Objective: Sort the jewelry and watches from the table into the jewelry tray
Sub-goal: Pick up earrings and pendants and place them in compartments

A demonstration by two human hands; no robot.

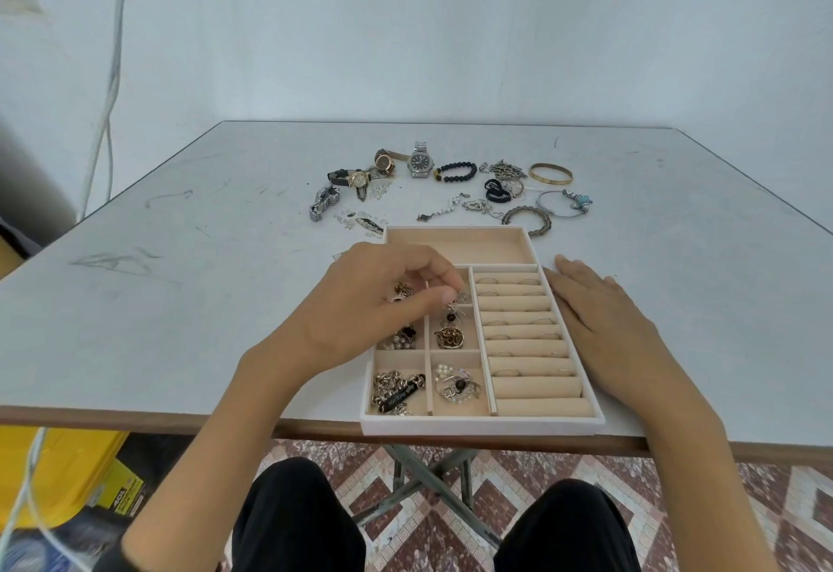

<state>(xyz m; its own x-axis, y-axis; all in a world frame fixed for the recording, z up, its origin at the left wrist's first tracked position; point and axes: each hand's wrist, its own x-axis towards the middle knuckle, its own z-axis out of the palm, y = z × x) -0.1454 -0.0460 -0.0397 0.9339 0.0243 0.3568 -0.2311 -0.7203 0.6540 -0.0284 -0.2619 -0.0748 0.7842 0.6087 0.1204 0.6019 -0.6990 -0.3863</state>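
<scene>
A small dangling piece [451,310] hangs pinched between thumb and fingertip of my left hand [383,301], over the small compartments of the jewelry tray [482,427]. My right hand [604,323] lies flat, fingers straight, on the table [180,301] just beside the tray's right wall. Watches [421,162] and bracelets [455,172] lie beyond the tray.

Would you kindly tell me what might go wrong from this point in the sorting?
1. The tray sits right at the near edge of the table; a nudge could tip it off.
2. The small dangling piece pinched by the left hand might snag on pieces already in the compartments below.
3. The chains lying close together beyond the tray may tangle when lifted.
</scene>
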